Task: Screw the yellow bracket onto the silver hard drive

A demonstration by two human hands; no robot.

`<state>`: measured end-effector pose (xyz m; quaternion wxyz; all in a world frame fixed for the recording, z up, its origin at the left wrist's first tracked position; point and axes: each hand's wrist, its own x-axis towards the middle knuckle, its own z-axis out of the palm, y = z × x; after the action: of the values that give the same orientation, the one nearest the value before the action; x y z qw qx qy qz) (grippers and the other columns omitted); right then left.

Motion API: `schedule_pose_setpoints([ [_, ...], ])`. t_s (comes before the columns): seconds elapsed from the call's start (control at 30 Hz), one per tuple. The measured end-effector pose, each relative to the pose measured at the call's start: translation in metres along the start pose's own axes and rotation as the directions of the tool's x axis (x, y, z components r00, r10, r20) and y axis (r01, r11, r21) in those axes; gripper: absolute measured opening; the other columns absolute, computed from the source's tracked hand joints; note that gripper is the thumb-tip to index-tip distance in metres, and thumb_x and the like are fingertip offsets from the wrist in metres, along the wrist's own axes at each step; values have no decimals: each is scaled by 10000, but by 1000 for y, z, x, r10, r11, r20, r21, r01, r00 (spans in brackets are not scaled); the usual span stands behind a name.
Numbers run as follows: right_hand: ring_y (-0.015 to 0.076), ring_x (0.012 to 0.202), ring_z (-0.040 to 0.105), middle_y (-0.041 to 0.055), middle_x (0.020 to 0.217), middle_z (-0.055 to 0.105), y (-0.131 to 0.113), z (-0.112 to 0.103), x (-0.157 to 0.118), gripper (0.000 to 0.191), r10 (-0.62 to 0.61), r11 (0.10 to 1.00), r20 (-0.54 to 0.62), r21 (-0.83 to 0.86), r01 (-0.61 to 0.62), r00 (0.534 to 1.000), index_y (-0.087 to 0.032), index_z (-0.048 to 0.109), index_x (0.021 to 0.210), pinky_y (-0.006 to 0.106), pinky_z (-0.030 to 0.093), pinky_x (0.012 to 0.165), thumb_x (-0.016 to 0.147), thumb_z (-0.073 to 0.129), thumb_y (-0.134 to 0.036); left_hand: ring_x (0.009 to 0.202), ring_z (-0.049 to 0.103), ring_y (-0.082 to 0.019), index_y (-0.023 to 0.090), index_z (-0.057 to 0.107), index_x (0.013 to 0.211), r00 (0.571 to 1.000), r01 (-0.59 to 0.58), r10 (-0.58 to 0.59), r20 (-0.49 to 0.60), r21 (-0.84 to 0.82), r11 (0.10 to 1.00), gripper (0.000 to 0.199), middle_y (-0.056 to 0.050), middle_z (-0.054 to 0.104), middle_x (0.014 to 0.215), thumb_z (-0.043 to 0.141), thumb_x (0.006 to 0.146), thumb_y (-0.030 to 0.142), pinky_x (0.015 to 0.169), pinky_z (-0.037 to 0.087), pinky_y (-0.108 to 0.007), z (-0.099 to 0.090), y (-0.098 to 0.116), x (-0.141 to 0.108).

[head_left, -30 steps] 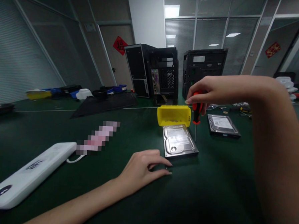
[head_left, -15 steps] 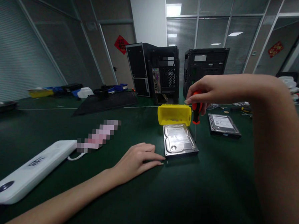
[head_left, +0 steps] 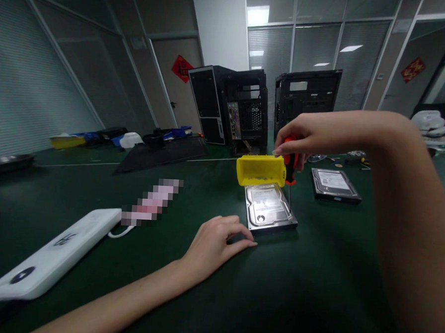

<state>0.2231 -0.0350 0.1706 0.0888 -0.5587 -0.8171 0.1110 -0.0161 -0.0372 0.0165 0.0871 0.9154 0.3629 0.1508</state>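
A silver hard drive (head_left: 267,206) lies label side up on the green table. My right hand (head_left: 297,135) holds a red and black screwdriver (head_left: 290,170) upright from above, its shaft pointing down at the drive's right edge. At the drive's near left corner, my left hand (head_left: 218,243) rests on the table, thumb and forefinger drawn close together. Whatever lies between those fingertips is too small or hidden to make out. Touching the drive's far end is a yellow bin (head_left: 260,159) with small bits inside, probably screws.
A second hard drive (head_left: 335,186) lies to the right. Behind stand black computer cases (head_left: 207,103). A white power bank (head_left: 59,252) with a cable sits at the left, and a dark mat (head_left: 159,156) with parts is farther back.
My left hand has slid right and its fingertips have drawn together over the spot where a tiny bright piece lay. The screwdriver tip has moved onto the drive's edge. The view has shifted slightly.
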Motion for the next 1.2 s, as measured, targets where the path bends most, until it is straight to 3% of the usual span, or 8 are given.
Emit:
schedule_pose_setpoints([
  [0.47,179,805,596,33,889,640,1,0,1,364,-6,1000,8,-13,6,1000,-228,607,987,286,466,625,762,440,-461,712,471,-120,170,595,825,994,53,-74,-75,-248,967,215,-7,503,789,501,803,362,609,366,-230,-2,-5,5],
  [0.57,174,797,597,34,893,639,3,0,1,375,-11,1000,17,-3,11,1000,-230,607,994,285,467,628,762,432,-469,723,468,-125,172,599,802,997,-8,-3,-75,-156,988,192,-7,509,779,529,789,350,635,359,-243,-2,-3,3],
  [0.67,172,782,600,33,889,641,5,0,1,388,-15,1000,9,2,15,1000,-234,607,994,279,467,617,759,429,-486,735,453,-136,192,612,838,986,-146,148,-80,40,989,158,-14,520,778,522,802,317,638,330,-256,-4,0,-1],
  [0.9,176,789,600,27,898,645,5,0,1,388,-14,1000,11,-15,14,1000,-238,609,991,273,463,610,761,426,-492,676,419,-128,260,565,1028,880,-416,475,-7,472,777,228,-10,543,747,412,872,194,611,271,-274,-3,4,3],
  [1.0,167,762,605,26,889,645,5,0,2,381,-27,1000,18,3,27,999,-235,611,978,267,467,602,757,432,-490,712,430,-136,236,566,1012,859,-450,511,29,519,727,233,-19,556,792,389,879,163,646,279,-287,-1,6,8],
  [1.2,169,787,604,28,893,644,6,1,3,367,-26,999,36,33,25,999,-234,606,994,274,475,631,764,434,-462,719,438,-131,228,587,943,875,-424,484,-11,468,775,204,-14,548,777,394,883,200,649,274,-274,-3,3,11],
])
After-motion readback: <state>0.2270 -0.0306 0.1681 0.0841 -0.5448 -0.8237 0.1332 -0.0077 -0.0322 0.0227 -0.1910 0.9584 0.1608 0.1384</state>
